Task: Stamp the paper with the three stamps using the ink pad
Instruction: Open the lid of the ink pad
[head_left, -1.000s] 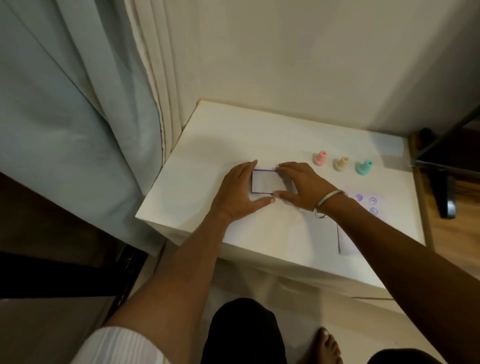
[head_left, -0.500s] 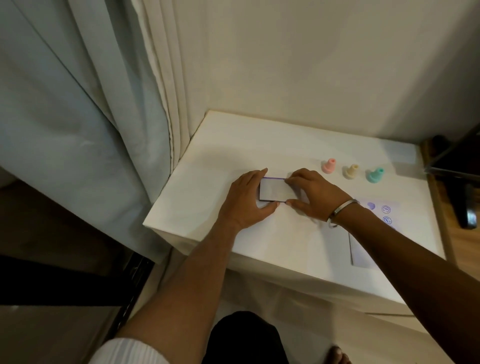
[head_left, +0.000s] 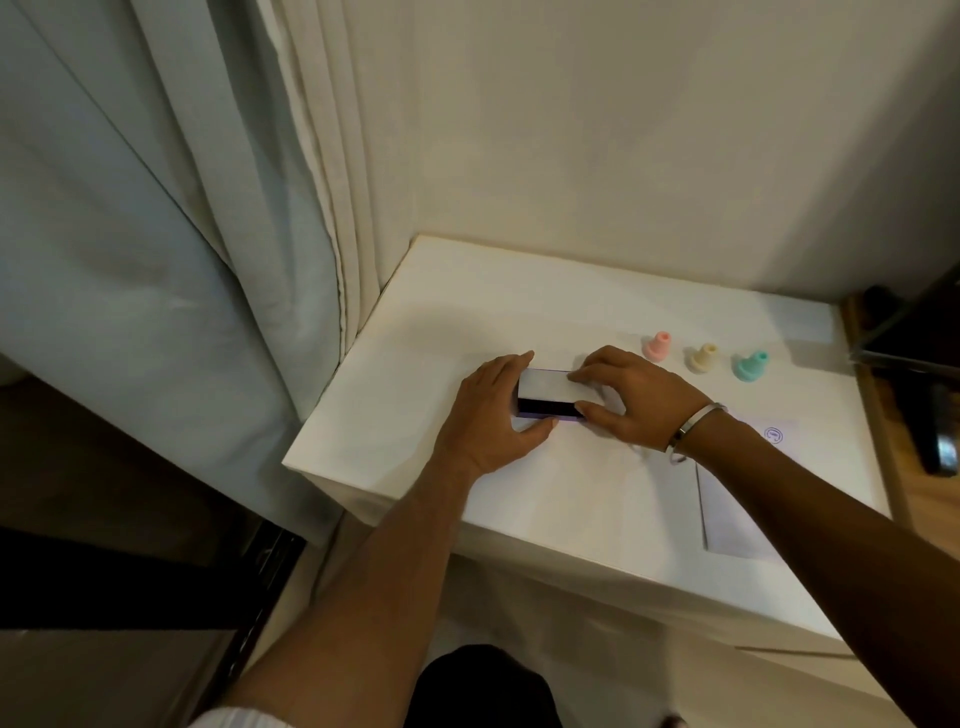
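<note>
The ink pad (head_left: 546, 400), a small purple case with a white lid, lies on the white table (head_left: 415, 415). Its lid is tilted up, showing the dark pad beneath. My left hand (head_left: 493, 415) grips the case's left end. My right hand (head_left: 631, 402) holds the lid's right edge with thumb and fingers. Three stamps stand in a row behind my right hand: pink (head_left: 656, 347), yellow (head_left: 703, 357) and teal (head_left: 748, 366). The paper (head_left: 727, 519) lies under my right forearm, with a purple stamp mark (head_left: 774, 434) showing on it.
Curtains (head_left: 182, 260) hang at the table's left. A wall runs behind it. A dark object (head_left: 940, 441) sits on a wooden surface past the right edge. The table's front edge is close to my legs.
The ink pad's lid has lifted from flat to partly raised, exposing the dark pad. Both hands stay on the case. The camera view has shifted a little.
</note>
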